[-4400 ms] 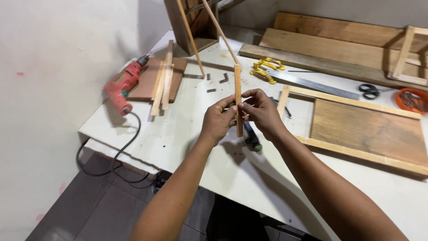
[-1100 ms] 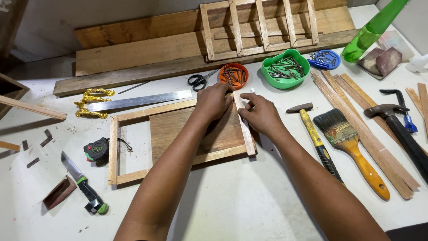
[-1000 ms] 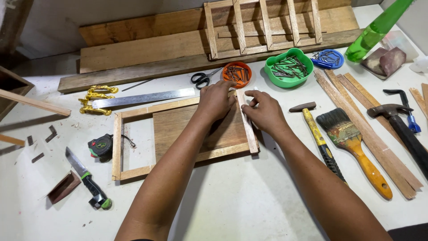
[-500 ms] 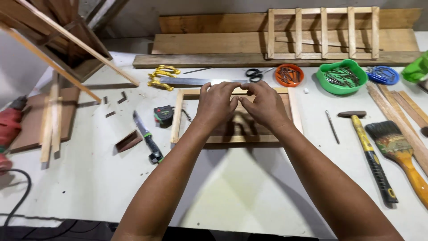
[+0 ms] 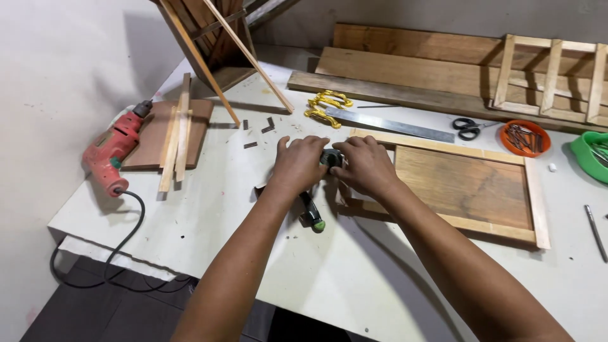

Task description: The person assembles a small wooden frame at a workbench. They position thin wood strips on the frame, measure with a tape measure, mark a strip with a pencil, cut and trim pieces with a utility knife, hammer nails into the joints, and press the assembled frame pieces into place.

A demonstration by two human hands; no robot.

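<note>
Colours on the white worktop (image 5: 354, 278)
Red drill (image 5: 109, 152), brown wooden frame (image 5: 465, 183), orange bowl (image 5: 524, 138), green bowl (image 5: 592, 155), yellow handles (image 5: 326, 104).

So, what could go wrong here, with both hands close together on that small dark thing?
The left hand lies over a green-tipped tool; if it has a blade, it might cut. The red drill sits near the table edge, and its cord hangs off: a snag could pull it down.
</note>
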